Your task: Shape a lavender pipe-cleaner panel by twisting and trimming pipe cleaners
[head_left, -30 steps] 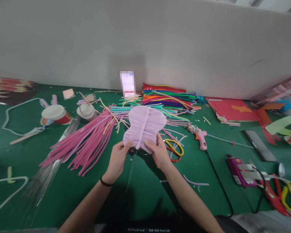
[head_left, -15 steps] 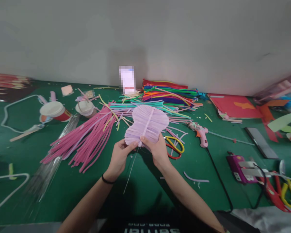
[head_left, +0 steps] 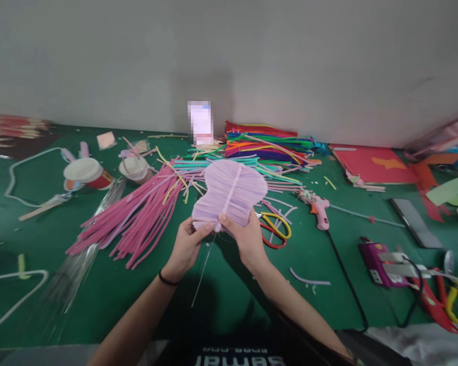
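Observation:
Both hands hold a pale lilac petal-shaped piece [head_left: 234, 190] made of pipe cleaners laid side by side, with one strip running down its middle. My left hand [head_left: 187, 241] pinches its lower left edge between thumb and fingers. At the lower right edge, my right hand [head_left: 246, 239] grips with its thumb pressed near the base of the middle strip. A thin wire [head_left: 203, 274] hangs from the base toward me. The fingers behind the piece are hidden. Scissors with yellow and red handles [head_left: 277, 229] lie just right of my right hand.
Pink pipe cleaners [head_left: 137, 218] fan out at left beside clear wires [head_left: 87, 249] and a paper cup [head_left: 87, 175]. Colourful bundles [head_left: 267, 142] lie at the back. A pink glue gun [head_left: 320, 211], a phone [head_left: 416, 221] and a purple power adapter [head_left: 379, 262] are at right.
The lilac piece has tilted slightly and shifted a little to the left and down at its lower edge. Both hands keep their hold on it.

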`<state>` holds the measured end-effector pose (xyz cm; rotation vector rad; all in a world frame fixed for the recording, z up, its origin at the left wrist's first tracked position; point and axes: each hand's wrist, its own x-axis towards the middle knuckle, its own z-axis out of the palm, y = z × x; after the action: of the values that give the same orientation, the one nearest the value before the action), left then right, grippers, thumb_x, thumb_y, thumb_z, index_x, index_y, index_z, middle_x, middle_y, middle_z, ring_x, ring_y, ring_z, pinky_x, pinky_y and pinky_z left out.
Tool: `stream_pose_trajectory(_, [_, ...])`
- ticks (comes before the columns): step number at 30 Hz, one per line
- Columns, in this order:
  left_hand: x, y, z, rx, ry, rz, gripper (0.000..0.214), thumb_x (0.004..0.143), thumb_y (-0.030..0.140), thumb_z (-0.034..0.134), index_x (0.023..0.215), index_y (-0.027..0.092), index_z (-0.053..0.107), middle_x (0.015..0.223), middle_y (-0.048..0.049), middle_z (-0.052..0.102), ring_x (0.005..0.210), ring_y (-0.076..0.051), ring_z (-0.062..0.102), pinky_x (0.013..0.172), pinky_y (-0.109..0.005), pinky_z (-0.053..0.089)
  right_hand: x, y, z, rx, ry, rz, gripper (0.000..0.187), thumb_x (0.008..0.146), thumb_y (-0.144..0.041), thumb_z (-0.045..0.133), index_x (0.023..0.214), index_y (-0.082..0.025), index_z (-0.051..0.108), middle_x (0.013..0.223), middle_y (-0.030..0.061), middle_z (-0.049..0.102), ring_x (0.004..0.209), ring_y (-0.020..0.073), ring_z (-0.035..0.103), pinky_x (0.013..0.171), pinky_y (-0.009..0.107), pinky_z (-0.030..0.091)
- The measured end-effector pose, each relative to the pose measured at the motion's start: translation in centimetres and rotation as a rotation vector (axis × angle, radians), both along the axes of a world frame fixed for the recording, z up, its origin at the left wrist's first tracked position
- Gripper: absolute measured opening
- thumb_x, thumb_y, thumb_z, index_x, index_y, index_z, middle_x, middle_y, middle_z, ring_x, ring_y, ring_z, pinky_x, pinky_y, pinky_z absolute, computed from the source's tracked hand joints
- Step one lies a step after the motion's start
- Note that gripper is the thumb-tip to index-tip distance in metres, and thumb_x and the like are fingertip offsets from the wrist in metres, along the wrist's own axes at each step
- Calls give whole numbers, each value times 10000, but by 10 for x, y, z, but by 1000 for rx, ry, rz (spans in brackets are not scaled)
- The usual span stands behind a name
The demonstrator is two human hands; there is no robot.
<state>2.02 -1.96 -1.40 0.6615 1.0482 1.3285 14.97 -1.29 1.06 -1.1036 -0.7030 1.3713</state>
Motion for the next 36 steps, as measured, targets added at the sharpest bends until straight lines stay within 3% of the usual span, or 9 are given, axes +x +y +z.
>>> stream_pose_trajectory(5, [-3, 3, -3, 57, 69, 15, 247, 671, 273, 775, 880, 157, 712, 834, -33, 715, 750, -167, 648, 719, -272, 505, 6, -1, 0, 45, -87, -15, 498, 635, -262, 810, 1079, -230, 587, 1061, 31, 705, 971, 223, 662, 875, 378, 534])
stream_pose_trajectory(10, [-10, 6, -4, 118, 130, 23, 146, 721, 292, 726, 736, 159, 667, 714, 5, 634, 669, -129, 578, 639, -231, 474, 11, -1, -1, 50, -166, -44, 472, 637, -284, 810, 1048, -221, 587, 1057, 34, 701, 938, 216, 661, 859, 366, 531])
stream_pose_trajectory(17, [-4, 5, -2, 63, 204, 20, 170, 755, 322, 697, 709, 167, 647, 702, 12, 608, 631, -116, 542, 595, -218, 468, 13, 1, -4, 40, -160, -46, 473, 646, -290, 811, 1059, -220, 592, 1051, 36, 700, 945, 214, 657, 863, 367, 530])
stream_pose_trajectory(30, [0, 6, -4, -9, 95, 7, 182, 766, 264, 661, 655, 164, 556, 664, 15, 575, 605, -113, 543, 545, -217, 450, 7, 1, -10, 31, -158, -82, 459, 658, -303, 796, 1054, -192, 592, 1020, 46, 716, 894, 211, 674, 807, 358, 546])
stream_pose_trajectory(36, [0, 6, -5, -21, 134, 14, 125, 793, 279, 616, 732, 169, 617, 734, -2, 569, 646, -134, 560, 533, -234, 467, 8, 1, -16, 20, -173, -80, 470, 650, -316, 802, 1050, -190, 591, 1013, 53, 716, 884, 213, 674, 803, 365, 546])
